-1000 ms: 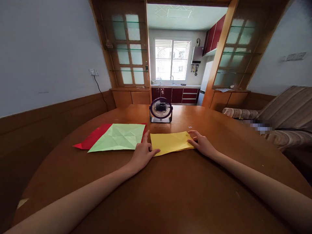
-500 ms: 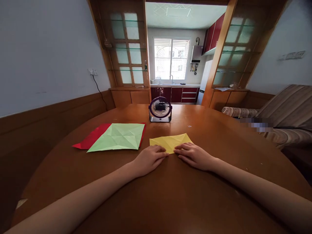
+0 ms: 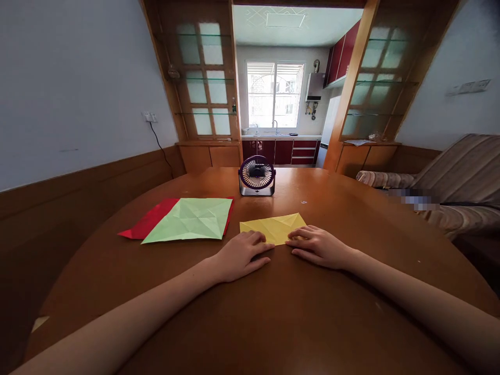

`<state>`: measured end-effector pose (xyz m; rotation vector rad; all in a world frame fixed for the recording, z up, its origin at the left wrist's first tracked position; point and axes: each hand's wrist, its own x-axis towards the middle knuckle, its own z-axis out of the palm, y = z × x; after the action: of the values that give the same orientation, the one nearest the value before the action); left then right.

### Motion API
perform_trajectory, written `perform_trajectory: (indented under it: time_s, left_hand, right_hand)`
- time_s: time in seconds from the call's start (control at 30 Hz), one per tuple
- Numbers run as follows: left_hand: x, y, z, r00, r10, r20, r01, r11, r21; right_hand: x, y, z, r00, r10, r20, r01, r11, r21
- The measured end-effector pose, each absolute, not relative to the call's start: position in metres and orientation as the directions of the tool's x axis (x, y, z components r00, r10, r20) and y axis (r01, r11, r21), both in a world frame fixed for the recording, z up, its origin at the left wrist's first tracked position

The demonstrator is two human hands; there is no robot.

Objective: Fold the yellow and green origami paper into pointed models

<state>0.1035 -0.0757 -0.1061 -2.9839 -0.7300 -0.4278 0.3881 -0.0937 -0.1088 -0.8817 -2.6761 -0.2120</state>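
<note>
Lying flat, yellow paper (image 3: 273, 227) runs left-right, apex toward the person.

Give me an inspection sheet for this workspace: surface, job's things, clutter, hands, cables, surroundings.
Surface: round wooden table, glossy, a few small specks.
Job's things: yellow paper, creased, flat on the table.
Clutter: green paper lying on red paper; small desk fan behind.
Hands: left hand and right hand press flat on the yellow paper's near edge.
Cables: black cord hangs from a wall outlet.
Surroundings: sofa on the right, kitchen window beyond.
</note>
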Motion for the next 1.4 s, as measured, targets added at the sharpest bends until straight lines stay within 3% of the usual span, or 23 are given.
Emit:
perform_trajectory:
  time_s: [0.37, 0.63, 0.8, 1.03, 1.2, 1.3, 1.4]
  left_hand:
    - [0.124, -0.074, -0.101, 0.86, 0.447, 0.246, 0.479, -0.874, -0.086]
    - [0.109, -0.073, -0.097, 0.861, 0.421, 0.287, 0.449, -0.893, -0.037]
    - [0.084, -0.073, -0.091, 0.845, 0.44, 0.305, 0.468, -0.884, -0.021]
    - [0.052, -0.07, -0.084, 0.829, 0.488, 0.274, 0.483, -0.871, 0.09]
    - [0.043, -0.069, -0.083, 0.796, 0.558, 0.235, 0.511, -0.827, 0.233]
    - [0.049, -0.064, -0.083, 0.746, 0.595, 0.298, 0.525, -0.802, 0.285]
    - [0.062, -0.053, -0.083, 0.589, 0.697, 0.408, 0.629, -0.713, 0.31]
  right_hand:
    - [0.426, -0.085, -0.102, -0.725, 0.584, 0.365, 0.594, 0.798, -0.095]
    - [0.436, -0.079, -0.109, -0.651, 0.639, 0.408, 0.584, 0.766, -0.268]
    - [0.436, -0.079, -0.109, -0.637, 0.658, 0.401, 0.595, 0.751, -0.287]
    - [0.441, -0.077, -0.11, -0.597, 0.702, 0.388, 0.589, 0.712, -0.383]
    - [0.442, -0.076, -0.112, -0.59, 0.709, 0.387, 0.585, 0.706, -0.4]
    - [0.441, -0.076, -0.112, -0.595, 0.702, 0.391, 0.586, 0.712, -0.387]
    - [0.44, -0.077, -0.11, -0.601, 0.696, 0.393, 0.585, 0.718, -0.377]
